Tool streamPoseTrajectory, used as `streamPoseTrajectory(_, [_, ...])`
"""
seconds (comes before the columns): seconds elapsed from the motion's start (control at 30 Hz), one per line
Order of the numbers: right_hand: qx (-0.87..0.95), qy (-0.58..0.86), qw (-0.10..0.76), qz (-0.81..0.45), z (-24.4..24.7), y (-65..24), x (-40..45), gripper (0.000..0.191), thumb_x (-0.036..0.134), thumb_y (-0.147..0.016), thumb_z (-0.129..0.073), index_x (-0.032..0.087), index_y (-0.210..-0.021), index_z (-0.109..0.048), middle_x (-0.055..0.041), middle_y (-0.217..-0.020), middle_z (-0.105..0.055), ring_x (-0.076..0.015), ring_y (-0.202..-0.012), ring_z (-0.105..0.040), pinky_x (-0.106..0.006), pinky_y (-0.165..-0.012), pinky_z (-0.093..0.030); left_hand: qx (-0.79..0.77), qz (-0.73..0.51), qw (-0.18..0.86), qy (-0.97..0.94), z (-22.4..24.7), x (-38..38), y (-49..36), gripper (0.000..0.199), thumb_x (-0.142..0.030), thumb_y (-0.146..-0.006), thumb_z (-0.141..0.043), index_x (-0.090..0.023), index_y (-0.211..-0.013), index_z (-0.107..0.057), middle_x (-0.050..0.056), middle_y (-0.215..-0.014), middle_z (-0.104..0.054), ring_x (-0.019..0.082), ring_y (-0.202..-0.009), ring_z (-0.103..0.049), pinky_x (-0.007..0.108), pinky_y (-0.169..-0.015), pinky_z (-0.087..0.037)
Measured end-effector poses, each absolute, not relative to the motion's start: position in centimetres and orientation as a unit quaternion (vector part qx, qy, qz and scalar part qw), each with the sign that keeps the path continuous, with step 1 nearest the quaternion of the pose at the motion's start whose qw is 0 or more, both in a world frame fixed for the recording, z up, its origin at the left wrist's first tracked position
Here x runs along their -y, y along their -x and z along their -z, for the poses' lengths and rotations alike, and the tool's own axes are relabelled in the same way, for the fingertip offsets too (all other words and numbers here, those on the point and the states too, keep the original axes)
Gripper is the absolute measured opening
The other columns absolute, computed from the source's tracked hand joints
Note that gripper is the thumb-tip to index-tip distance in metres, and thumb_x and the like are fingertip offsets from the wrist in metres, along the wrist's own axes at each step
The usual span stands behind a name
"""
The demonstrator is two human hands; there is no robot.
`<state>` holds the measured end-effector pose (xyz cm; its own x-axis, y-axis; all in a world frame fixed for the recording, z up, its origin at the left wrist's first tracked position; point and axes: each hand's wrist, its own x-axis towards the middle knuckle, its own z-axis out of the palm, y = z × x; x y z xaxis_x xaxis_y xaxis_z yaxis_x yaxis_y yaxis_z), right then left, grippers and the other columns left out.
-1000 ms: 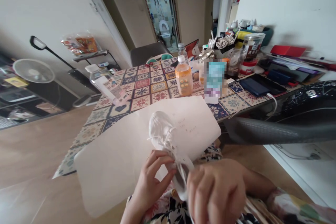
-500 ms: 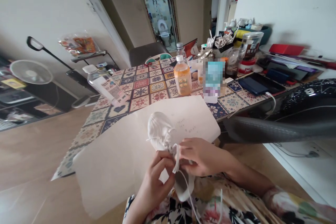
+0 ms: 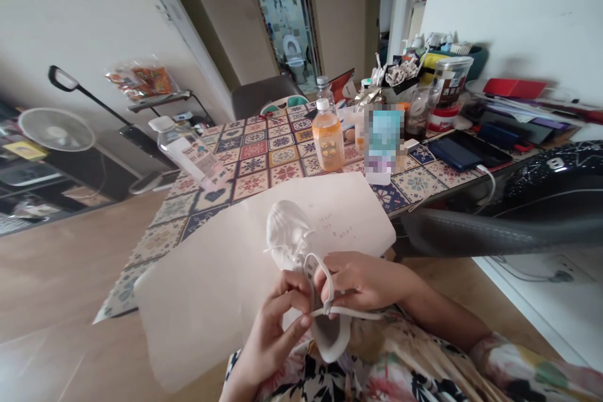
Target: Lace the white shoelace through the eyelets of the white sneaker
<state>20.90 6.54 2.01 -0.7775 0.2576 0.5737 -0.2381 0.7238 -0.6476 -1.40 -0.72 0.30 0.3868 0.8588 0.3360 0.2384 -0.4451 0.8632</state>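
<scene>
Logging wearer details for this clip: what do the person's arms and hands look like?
Both arms end in bare hands: the left hand and the right hand wear no gloves, and no ring or watch shows. The right sleeve has a pale floral print with pink, green and dark patches; the left sleeve is also patterned, with black in it.

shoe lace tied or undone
Undone: no finished bow shows. The white lace is drawn out in a loose loop at the right hand, while the left hand holds the white shoe.
</scene>
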Motion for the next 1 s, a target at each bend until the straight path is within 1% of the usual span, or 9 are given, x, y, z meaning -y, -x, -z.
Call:
streamPoseTrajectory(0.07, [0.855,-0.010,0.342,-0.389,-2.0,-20.9,-6.8,0.042,0.043,-0.110,-0.042,0.015,-0.087,-0.063,-0.0082,-0.092,-0.060,-0.0201,-0.089,-0.056,-0.032,-0.082,-0.045,-0.353,-0.434,0.417,-0.717,-0.4,1.0,1.6,0.030,-0.042,-0.092,-0.057,-0.019,-0.072,-0.059,0.007,-0.088,-0.052,0.019,-0.084,-0.054,0.030,-0.074,-0.046])
streamPoseTrajectory(0.13, [0.845,-0.020,0.354,-0.401,-2.0,-20.9,-7.1,0.048,0.050,-0.109,-0.042,0.016,-0.083,-0.062,-0.0062,-0.084,-0.059,-0.0193,-0.084,-0.056,-0.032,-0.080,-0.045,-0.333,-0.476,0.451,-0.677,-0.5,1.3,1.6,0.038,-0.048,-0.089,-0.059,-0.019,-0.066,-0.055,0.005,-0.084,-0.050,0.018,-0.082,-0.052,0.030,-0.071,-0.044])
streamPoseTrajectory(0.37, [0.681,-0.130,0.425,-0.583,-2.1,-21.1,-7.4,0.025,0.031,-0.097,-0.071,0.017,-0.078,-0.063,-0.0050,-0.081,-0.060,-0.0199,-0.082,-0.057,-0.032,-0.078,-0.047,-0.194,-0.632,0.503,-0.557,-0.6,1.7,2.5,0.047,-0.053,-0.078,-0.069,-0.019,-0.058,-0.042,-0.001,-0.065,-0.036,0.016,-0.070,-0.041,0.029,-0.066,-0.042])
streamPoseTrajectory(0.47, [0.583,-0.135,0.489,-0.635,-2.0,-21.5,-7.0,0.028,0.033,-0.098,-0.067,0.019,-0.075,-0.060,-0.0032,-0.073,-0.056,-0.0205,-0.077,-0.055,-0.032,-0.073,-0.047,-0.134,-0.658,0.485,-0.560,-1.1,1.5,3.3,0.043,-0.052,-0.075,-0.072,-0.021,-0.060,-0.045,-0.002,-0.061,-0.038,0.015,-0.063,-0.041,0.027,-0.058,-0.043])
streamPoseTrajectory(0.57, [0.482,-0.086,0.553,-0.674,-1.7,-21.6,-6.7,0.025,0.037,-0.102,-0.061,0.022,-0.082,-0.057,0.0007,-0.068,-0.051,-0.0166,-0.060,-0.050,-0.026,-0.057,-0.043,-0.117,-0.675,0.459,-0.566,-2.1,1.9,3.1,0.042,-0.051,-0.078,-0.071,-0.021,-0.060,-0.047,-0.003,-0.056,-0.036,0.012,-0.056,-0.039,0.025,-0.050,-0.040])
streamPoseTrajectory(0.7, [0.512,0.053,0.626,-0.586,-1.1,-21.0,-6.2,0.025,0.045,-0.103,-0.059,0.025,-0.089,-0.056,0.0059,-0.061,-0.046,-0.0117,-0.045,-0.036,-0.019,-0.044,-0.030,-0.199,-0.621,0.476,-0.590,-2.9,3.0,2.1,0.034,-0.037,-0.088,-0.063,-0.020,-0.060,-0.054,-0.003,-0.055,-0.039,0.011,-0.055,-0.043,0.026,-0.054,-0.041])
streamPoseTrajectory(0.83, [0.647,0.101,0.585,-0.478,-0.9,-20.1,-5.3,0.017,0.035,-0.101,-0.064,0.020,-0.092,-0.065,0.0001,-0.073,-0.061,-0.0132,-0.057,-0.052,-0.022,-0.054,-0.041,-0.304,-0.525,0.474,-0.638,-2.2,3.0,1.4,0.009,-0.033,-0.083,-0.072,-0.024,-0.085,-0.074,-0.001,-0.063,-0.059,0.011,-0.062,-0.055,0.023,-0.062,-0.048])
streamPoseTrajectory(0.93, [0.797,0.058,0.500,-0.335,-1.0,-19.6,-4.7,0.019,0.029,-0.107,-0.051,0.017,-0.100,-0.065,-0.0049,-0.085,-0.067,-0.0156,-0.075,-0.062,-0.025,-0.068,-0.048,-0.382,-0.527,0.494,-0.577,-1.2,2.0,0.7,0.031,-0.031,-0.076,-0.080,-0.031,-0.106,-0.075,-0.003,-0.065,-0.064,0.007,-0.058,-0.058,0.016,-0.057,-0.048])
streamPoseTrajectory(1.0, [0.822,0.036,0.484,-0.297,-1.1,-19.3,-4.7,0.019,0.026,-0.108,-0.046,0.017,-0.103,-0.062,-0.0056,-0.088,-0.068,-0.0152,-0.078,-0.063,-0.024,-0.071,-0.049,-0.398,-0.539,0.504,-0.546,-0.8,1.5,0.3,0.033,-0.030,-0.075,-0.080,-0.033,-0.107,-0.075,-0.003,-0.064,-0.064,0.006,-0.055,-0.058,0.013,-0.055,-0.048])
